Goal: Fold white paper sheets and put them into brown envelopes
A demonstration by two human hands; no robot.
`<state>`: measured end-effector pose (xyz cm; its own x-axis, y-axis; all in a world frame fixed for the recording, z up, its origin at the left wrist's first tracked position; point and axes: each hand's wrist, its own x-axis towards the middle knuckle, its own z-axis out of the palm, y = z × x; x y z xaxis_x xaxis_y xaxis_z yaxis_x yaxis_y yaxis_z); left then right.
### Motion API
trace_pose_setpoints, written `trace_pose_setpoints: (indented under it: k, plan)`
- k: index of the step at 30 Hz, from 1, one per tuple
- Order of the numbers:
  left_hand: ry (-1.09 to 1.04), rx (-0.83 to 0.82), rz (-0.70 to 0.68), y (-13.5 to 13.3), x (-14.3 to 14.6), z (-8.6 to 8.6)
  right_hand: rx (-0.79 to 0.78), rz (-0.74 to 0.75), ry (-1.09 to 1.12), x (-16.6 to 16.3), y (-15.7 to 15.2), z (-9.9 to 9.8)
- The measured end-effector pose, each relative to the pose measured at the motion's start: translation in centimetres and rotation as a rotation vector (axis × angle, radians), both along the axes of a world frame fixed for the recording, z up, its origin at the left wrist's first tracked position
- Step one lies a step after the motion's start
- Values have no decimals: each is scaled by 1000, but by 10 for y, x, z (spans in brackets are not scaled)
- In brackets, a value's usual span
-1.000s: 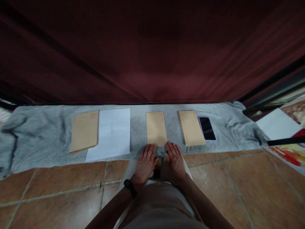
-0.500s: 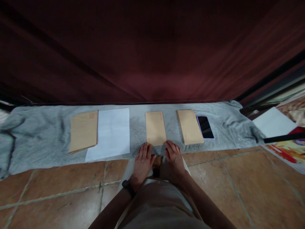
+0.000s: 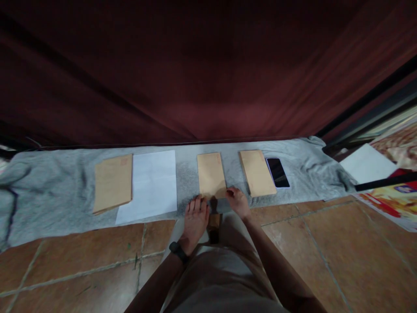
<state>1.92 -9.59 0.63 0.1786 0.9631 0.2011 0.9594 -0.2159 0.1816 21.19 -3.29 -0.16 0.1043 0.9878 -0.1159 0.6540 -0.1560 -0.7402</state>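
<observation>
A tan paper envelope [image 3: 210,174] with small red print lies flat in front of me. My left hand [image 3: 196,217], a dark watch on its wrist, rests palm down with fingers stretched out, fingertips at the envelope's lower left corner. At the lower right corner, my right hand [image 3: 237,201] has its fingers curled together against the edge; whether they pinch the paper is hidden. To the right lies a stack of tan envelopes [image 3: 258,173]. On the left, another tan envelope stack [image 3: 113,183] overlaps white paper sheets [image 3: 153,184].
A grey cloth [image 3: 65,182] covers the long narrow surface. Beside the right stack lies a phone [image 3: 278,173]. Behind hangs a dark red curtain [image 3: 208,87]. Past the right end are a white sheet [image 3: 368,163] and a colourful printed sheet [image 3: 395,204]. The floor is tiled [image 3: 302,243].
My right hand has turned and its fingers have curled in at the envelope's lower right corner, where they lay stretched before. My left hand stays nearly in place.
</observation>
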Motion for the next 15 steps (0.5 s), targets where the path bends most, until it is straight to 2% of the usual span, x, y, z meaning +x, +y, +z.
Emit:
trace_pose_setpoints:
  k: [4,7,10,12,15]
  plan:
    - [14,16,0,-1,1,-3,8,-19,118,2,5,-3]
    - [28,32,-11,-1,1,-3,-42,-54,264,-4,5,-6]
    - [5,27,-7,1,-1,-1,-115,-99,568,-14,4,-7]
    - [-102,12,-7,2,-3,0,-132,-121,782,-19,2,-5]
    - [-484,4,50,4,-5,2,-114,-136,940,-22,-3,-2]
